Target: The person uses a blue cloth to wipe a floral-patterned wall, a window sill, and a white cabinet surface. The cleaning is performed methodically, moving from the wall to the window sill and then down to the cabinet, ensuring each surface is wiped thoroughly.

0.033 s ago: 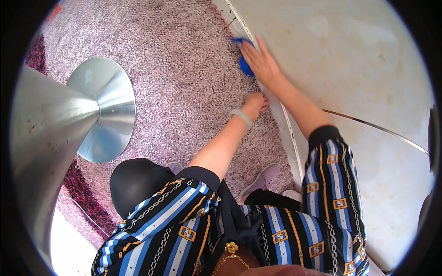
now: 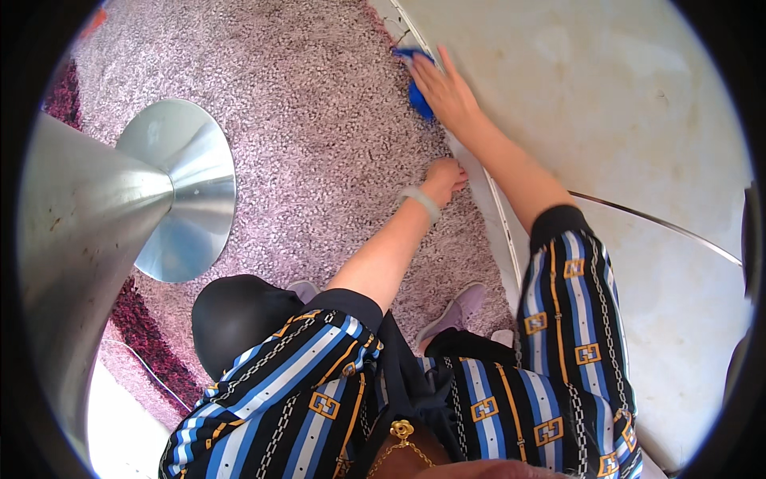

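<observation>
My right hand (image 2: 448, 96) reaches out to the far side with its fingers laid over a blue cloth (image 2: 420, 102). It presses the cloth along a narrow white edge strip (image 2: 504, 217), which runs between the carpet and a large pale panel (image 2: 606, 96). Some of the cloth shows on either side of the fingers. Closer to me, my left hand (image 2: 444, 177) is low over the carpet beside the same strip. Its fingers are curled, and what they hold, if anything, is hidden. A pale bracelet (image 2: 420, 203) circles the left wrist.
Shaggy mauve carpet (image 2: 311, 120) covers the floor, with a dark red band (image 2: 148, 339) at left. A shiny metal pedestal (image 2: 104, 199) with a round base (image 2: 187, 231) stands on the left. Beneath me is a purple shoe (image 2: 456, 311). A thin dark line (image 2: 638, 214) crosses the panel.
My right hand and the blue cloth have slid a little farther away along the strip. The left hand is almost where it was.
</observation>
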Available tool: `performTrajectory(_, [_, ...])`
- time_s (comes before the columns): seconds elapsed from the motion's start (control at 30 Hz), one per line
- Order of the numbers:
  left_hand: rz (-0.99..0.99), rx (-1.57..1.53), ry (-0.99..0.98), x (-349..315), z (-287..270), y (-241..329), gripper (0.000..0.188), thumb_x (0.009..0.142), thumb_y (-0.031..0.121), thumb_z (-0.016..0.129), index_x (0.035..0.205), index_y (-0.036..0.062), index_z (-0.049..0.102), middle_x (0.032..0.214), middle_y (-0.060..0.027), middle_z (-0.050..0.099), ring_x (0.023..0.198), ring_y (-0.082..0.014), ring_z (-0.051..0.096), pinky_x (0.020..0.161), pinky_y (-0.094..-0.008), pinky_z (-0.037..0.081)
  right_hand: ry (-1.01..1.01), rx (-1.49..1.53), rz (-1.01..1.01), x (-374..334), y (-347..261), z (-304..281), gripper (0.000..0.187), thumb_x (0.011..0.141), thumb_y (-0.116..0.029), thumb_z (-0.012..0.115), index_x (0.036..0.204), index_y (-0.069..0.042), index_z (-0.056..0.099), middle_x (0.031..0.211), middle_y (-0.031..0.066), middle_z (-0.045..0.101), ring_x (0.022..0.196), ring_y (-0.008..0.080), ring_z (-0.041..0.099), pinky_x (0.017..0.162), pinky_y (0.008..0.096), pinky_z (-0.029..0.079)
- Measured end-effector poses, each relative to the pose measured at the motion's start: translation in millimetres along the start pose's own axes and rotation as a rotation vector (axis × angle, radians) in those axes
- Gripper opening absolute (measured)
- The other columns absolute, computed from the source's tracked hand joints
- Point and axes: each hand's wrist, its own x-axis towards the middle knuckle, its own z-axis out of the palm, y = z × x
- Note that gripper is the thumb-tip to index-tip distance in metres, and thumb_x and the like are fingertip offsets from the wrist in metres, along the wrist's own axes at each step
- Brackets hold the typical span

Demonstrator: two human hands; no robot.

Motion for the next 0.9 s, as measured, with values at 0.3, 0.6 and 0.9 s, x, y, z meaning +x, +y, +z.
performTrajectory(0.3, [0.017,-0.359,0.121,29.0,-28.9,-1.5,0.027,0.099,0.019,0.046,0.11,-0.0004,0.062,0.093,-0.0115,0.066,0.084,-0.0242,0.065,0.068,-0.0356,0.053,-0.116,0.11,-0.024,-12.6,-27.1,-5.1,0.051,0.092,-0.025,0.049,0.14,-0.008,0.05,0.153,0.0024,0.039,0.147,0.0192,0.024,0.121,0.0586,0.005])
performTrajectory(0.6, [0.067,0.075,0.14,15.1,-21.4,9.4,0.026,0.097,0.02,0.046,0.11,0.0022,0.06,0.104,-0.0093,0.064,0.09,-0.0213,0.061,0.074,-0.0353,0.05,-0.235,0.252,-0.16,-186.9,-69.1,1.5,0.053,0.093,-0.029,0.045,0.143,-0.008,0.047,0.153,0.0025,0.04,0.147,0.0212,0.023,0.121,0.0595,0.004])
performTrajectory(0.9, [0.192,-0.27,0.062,-1.5,-5.2,45.0,0.041,0.099,0.027,0.041,0.129,0.0031,0.053,0.12,-0.0109,0.06,0.114,-0.0258,0.055,0.101,-0.0425,0.041,-0.039,0.201,0.242,-39.8,0.1,-20.6,0.063,0.087,-0.019,0.053,0.147,-0.004,0.038,0.151,0.0077,0.041,0.145,0.0197,0.028,0.12,0.0547,0.011])
